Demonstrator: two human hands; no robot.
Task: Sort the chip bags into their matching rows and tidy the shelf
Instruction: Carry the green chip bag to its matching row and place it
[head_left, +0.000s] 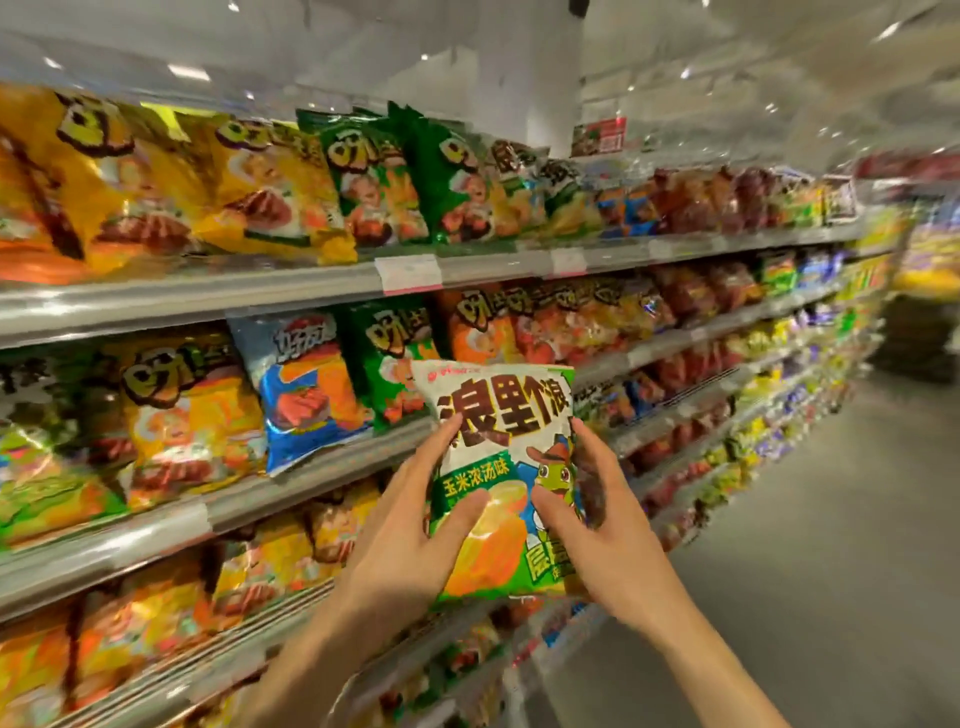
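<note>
Both hands, left hand (415, 525) and right hand (597, 514), pinch the green-and-white chip bag (501, 441) (held upright) before the shelf (311, 286).

Green-and-white chip bag (501, 478) is showing big dark characters 浪里个浪 across its top half. A green band lower left on the same bag is reading 玉米浓汤味. Small logo at its top left corner is too blurred to read. Shelf bags and price tags (409, 274) are showing print, all illegible.
</note>
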